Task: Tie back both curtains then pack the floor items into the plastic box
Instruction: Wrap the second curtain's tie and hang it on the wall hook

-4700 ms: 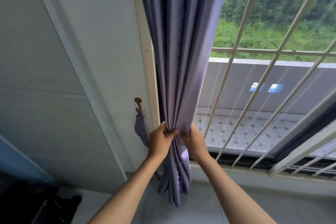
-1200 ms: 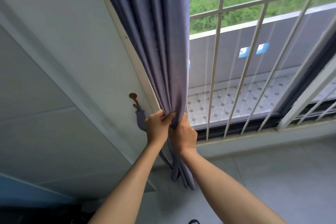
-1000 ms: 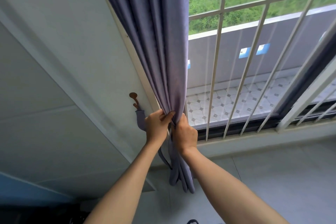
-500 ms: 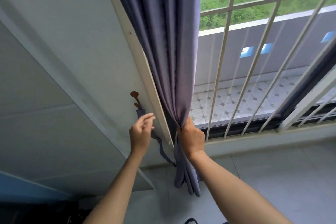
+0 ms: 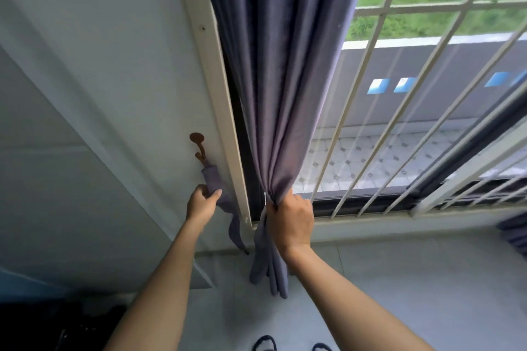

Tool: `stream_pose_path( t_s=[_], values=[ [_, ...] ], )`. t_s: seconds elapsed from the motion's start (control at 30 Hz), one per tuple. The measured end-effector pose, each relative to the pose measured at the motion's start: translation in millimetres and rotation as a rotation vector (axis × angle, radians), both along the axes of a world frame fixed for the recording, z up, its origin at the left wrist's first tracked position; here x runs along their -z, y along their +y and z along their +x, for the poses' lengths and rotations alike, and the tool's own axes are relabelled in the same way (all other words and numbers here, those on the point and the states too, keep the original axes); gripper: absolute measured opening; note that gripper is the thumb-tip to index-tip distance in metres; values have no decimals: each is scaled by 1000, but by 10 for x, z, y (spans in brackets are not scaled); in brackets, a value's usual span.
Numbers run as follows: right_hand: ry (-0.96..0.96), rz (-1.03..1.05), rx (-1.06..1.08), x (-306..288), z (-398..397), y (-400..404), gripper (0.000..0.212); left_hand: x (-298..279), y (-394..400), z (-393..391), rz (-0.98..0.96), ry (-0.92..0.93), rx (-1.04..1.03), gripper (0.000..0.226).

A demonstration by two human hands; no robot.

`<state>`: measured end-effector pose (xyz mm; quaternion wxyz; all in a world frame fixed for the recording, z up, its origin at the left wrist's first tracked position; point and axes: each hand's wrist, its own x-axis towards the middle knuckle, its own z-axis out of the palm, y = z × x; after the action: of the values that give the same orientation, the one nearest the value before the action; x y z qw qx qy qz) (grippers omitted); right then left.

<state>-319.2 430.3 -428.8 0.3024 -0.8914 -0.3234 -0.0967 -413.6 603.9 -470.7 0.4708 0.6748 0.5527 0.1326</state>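
Both your bare forearms reach up and forward from the bottom of the view, well apart at the elbows and drawing nearer toward the wrists. Your left hand (image 5: 201,205) is raised a little higher than the other, back of the hand toward you, its fingers (image 5: 214,196) and thumb curled round the tieback strap (image 5: 213,179) in a pinch. Your right hand (image 5: 291,221) sits just lower and to the right, wrist nearly straight, knuckles facing you, its fingers wrapped round the gathered curtain (image 5: 281,111) so the folds are bunched tight in your fist. The two hands do not touch.
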Motion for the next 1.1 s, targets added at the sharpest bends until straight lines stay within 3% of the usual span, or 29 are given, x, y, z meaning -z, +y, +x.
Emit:
stream_pose_path(
  t_s=[0.13,0.27,0.37,0.47,0.57,0.77,0.97,1.1],
  values=[
    [221,-57,-46,-74,25,-5,13,6,-271,-271,-15,-150,-48,12],
    [295,-101,-128,-159,50,-52,23,-135,-589,-550,22,-242,-92,30],
    [323,-109,-183,-222,64,-97,23,-280,-915,-593,63,-178,-47,42],
    [316,-104,-254,-219,94,-88,23,-233,-1153,-572,74,-164,-25,33],
    [311,-124,-301,-210,107,-87,22,-235,-1380,-540,-30,-287,-114,16],
    [364,-111,-366,-179,101,-36,22,-269,-1720,-395,-230,-544,-248,17],
    [416,-123,-388,-237,28,-30,34,-200,-1753,-97,-241,-411,-213,34],
    [456,-163,-414,-285,97,-19,35,-252,-1741,-24,-248,-418,-196,28]
  ],
)
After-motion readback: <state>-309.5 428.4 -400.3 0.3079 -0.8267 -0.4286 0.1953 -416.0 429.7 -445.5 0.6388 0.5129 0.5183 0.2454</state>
